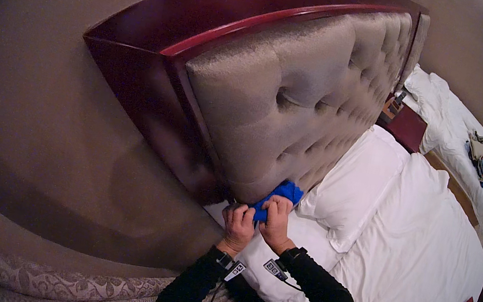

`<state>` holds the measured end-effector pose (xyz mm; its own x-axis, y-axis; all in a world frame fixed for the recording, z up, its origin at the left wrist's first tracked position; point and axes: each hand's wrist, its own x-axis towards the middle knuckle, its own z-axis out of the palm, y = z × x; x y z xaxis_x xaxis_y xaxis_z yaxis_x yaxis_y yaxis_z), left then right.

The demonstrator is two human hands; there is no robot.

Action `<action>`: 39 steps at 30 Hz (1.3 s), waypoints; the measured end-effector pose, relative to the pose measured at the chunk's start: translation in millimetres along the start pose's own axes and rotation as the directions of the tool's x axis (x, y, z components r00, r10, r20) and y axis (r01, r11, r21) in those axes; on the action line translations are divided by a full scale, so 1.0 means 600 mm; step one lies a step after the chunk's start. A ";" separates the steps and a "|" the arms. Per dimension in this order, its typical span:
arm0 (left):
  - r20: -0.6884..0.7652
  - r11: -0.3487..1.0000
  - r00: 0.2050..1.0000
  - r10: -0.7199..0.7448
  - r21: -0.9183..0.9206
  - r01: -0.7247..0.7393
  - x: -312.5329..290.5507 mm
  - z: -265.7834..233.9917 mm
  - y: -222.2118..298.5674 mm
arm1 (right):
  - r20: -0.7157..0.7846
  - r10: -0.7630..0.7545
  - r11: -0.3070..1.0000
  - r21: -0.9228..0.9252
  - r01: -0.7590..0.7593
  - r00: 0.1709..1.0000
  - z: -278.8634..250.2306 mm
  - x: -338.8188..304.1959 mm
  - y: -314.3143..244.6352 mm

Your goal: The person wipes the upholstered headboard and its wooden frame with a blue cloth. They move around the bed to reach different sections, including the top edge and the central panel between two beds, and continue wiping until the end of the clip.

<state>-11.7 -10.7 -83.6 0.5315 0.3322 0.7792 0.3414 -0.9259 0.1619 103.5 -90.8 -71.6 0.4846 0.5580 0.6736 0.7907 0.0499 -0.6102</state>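
Both of my hands are closed on a blue cloth (287, 191) at the near corner of the bed, close to the foot of the tufted headboard (246, 82). My left hand (238, 225) grips its lower left end, fingers curled over the fabric. Just to the right, my right hand (275, 219) holds the middle of it, with a bunched part sticking out beyond the knuckles. Under the hands lies the white sheet (309, 241). Each wrist wears a dark band with a small tag.
A white pillow (354, 178) and rumpled duvet (421, 255) lie to the right. Dark red wood (149, 16) frames the headboard. Beyond stand a red nightstand (408, 128) and a second bed (449, 114) with folded clothes (480, 157). A patterned curtain (63, 281) hangs at lower left.
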 end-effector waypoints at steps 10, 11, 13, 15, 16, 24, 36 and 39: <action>0.276 0.956 0.924 -0.265 -0.048 0.289 -0.158 0.110 -0.028 | 0.220 0.172 0.982 -0.115 -0.149 0.960 0.059 -0.133 0.098; 0.292 0.946 0.912 -0.290 -0.054 0.318 -0.166 0.111 -0.025 | 0.242 0.203 0.978 -0.106 -0.182 0.949 0.058 -0.139 0.098; 0.429 0.912 0.826 -0.365 -0.013 0.410 -0.165 0.097 -0.017 | 0.328 0.306 0.951 -0.155 -0.269 0.894 0.051 -0.135 0.085; 0.229 0.933 0.926 -0.300 -0.132 0.335 -0.135 0.067 -0.005 | 0.164 0.163 0.987 -0.018 -0.162 0.973 0.036 -0.111 0.055; 0.154 0.939 0.948 -0.277 -0.168 0.301 -0.114 0.042 0.005 | 0.077 0.095 0.995 0.030 -0.098 0.992 0.023 -0.092 0.035; -0.420 0.974 0.905 0.062 0.224 0.038 0.103 -0.213 0.037 | -0.152 -0.463 0.883 0.006 0.469 0.873 -0.075 0.089 -0.168; -0.253 0.964 0.940 -0.231 0.070 0.256 0.002 -0.129 -0.072 | 0.145 -0.531 0.830 -0.105 0.547 0.835 0.076 0.043 -0.104; -0.207 0.963 0.944 -0.259 0.019 0.268 -0.027 -0.117 -0.070 | 0.285 -0.512 0.820 -0.118 0.560 0.810 0.075 0.012 -0.084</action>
<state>-89.3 9.9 -60.5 0.2531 0.5158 0.8185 0.4863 -0.7992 0.3532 50.4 -52.0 -54.7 -0.1192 0.6628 0.7392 0.9639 0.2557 -0.0739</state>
